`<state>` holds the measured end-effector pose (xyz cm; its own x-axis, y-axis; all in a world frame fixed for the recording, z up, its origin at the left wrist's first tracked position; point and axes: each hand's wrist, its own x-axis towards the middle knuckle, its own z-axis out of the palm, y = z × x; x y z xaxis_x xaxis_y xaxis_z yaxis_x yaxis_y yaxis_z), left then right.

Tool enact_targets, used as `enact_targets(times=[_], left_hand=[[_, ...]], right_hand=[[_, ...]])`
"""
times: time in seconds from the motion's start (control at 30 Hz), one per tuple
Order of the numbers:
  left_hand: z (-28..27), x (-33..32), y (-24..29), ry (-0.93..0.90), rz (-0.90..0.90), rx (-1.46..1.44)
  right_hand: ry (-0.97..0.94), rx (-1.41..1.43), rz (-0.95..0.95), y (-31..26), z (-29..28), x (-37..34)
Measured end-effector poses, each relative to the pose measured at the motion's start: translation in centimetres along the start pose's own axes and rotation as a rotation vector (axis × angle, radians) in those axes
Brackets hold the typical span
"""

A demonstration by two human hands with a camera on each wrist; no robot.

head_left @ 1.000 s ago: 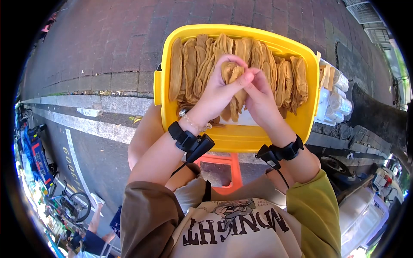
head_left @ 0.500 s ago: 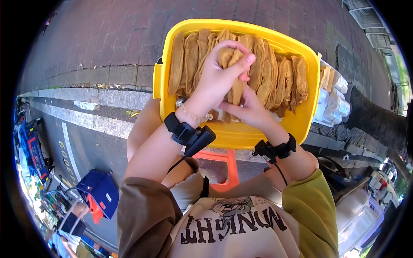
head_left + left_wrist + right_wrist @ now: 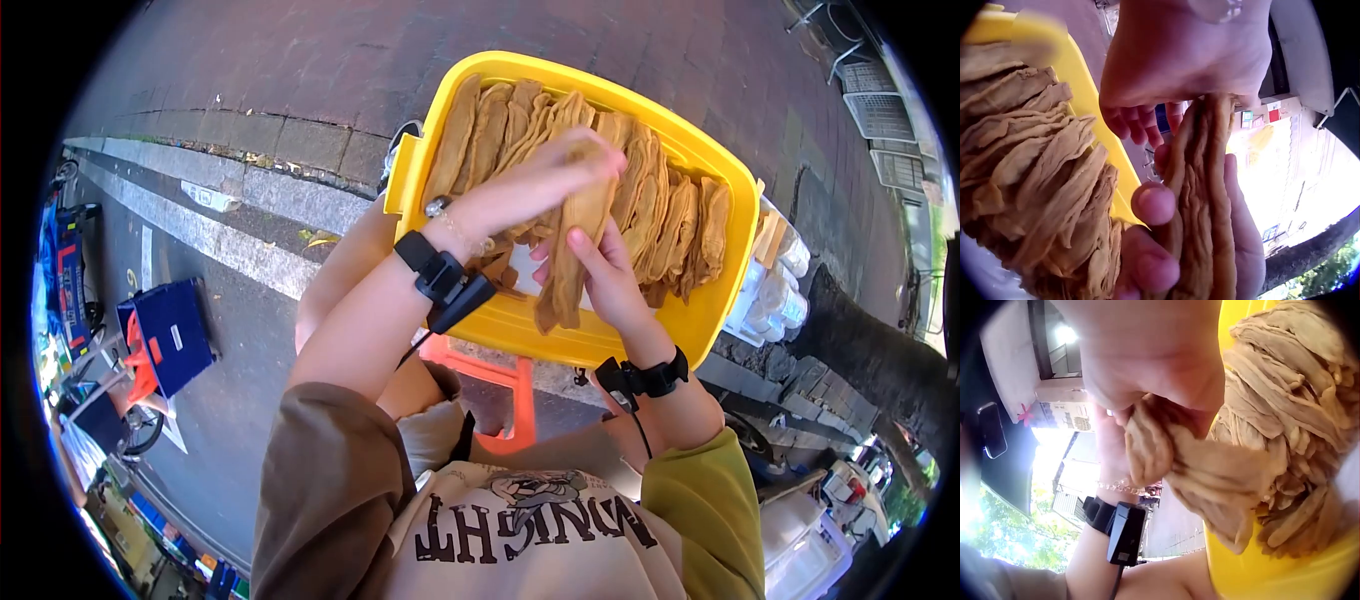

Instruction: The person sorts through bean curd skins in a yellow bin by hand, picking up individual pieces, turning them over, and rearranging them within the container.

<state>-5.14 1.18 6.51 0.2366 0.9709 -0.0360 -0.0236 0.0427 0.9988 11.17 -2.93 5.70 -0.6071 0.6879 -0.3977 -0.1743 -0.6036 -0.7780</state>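
Observation:
A bundle of long, tan, wrinkled strips [image 3: 580,250] slants over the front of a yellow tub [image 3: 740,220]. My left hand [image 3: 570,168], blurred in the head view, grips the upper end, which it covers. Below it, my right hand [image 3: 612,275] holds the middle of the bundle, thumb on top. In the left wrist view the right fingers [image 3: 1155,203] wrap the strips from both sides. The right wrist view shows a folded end [image 3: 1147,444] beneath the right hand [image 3: 1154,356] and the loose ends spreading over the tub.
Rows of similar tan strips [image 3: 650,200] stand packed in the tub. An orange stool [image 3: 520,400] is below it. Clear plastic bottles [image 3: 780,290] sit to the right, near a tree trunk [image 3: 870,330]. A dark blue box [image 3: 172,335] is on the road at left.
The left hand held the bundle cupped upright; now it lies across the bundle's upper end. The right hand moved from the lower end to the middle. The tub appears turned and shifted right.

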Motion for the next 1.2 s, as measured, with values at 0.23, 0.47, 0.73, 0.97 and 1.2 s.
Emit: enact_targets(times=[0.23, 0.47, 0.73, 0.97, 1.2], left_hand=[[-5.0, -2.2, -4.2, 0.058, -0.337, 1.515], [-3.2, -1.5, -6.6, 0.095, -0.387, 1.423], [-4.2, -0.6, -8.6, 0.313, -0.362, 1.002], [-6.4, 0.1, -9.0, 0.273, -0.111, 1.022], [-1.8, 0.6, -0.5, 0.094, -0.122, -0.271]], right_hand=[[0.391, 0.494, 0.204, 1.3, -4.4, 1.1], [0.455, 0.59, 0.199, 0.4, -4.6, 0.1], [0.461, 0.531, 0.153, -0.3, -4.1, -0.4], [0.476, 0.251, 0.123, -1.3, -3.2, -0.8], [0.558, 0.226, -0.082, 0.1, -4.5, 0.7]])
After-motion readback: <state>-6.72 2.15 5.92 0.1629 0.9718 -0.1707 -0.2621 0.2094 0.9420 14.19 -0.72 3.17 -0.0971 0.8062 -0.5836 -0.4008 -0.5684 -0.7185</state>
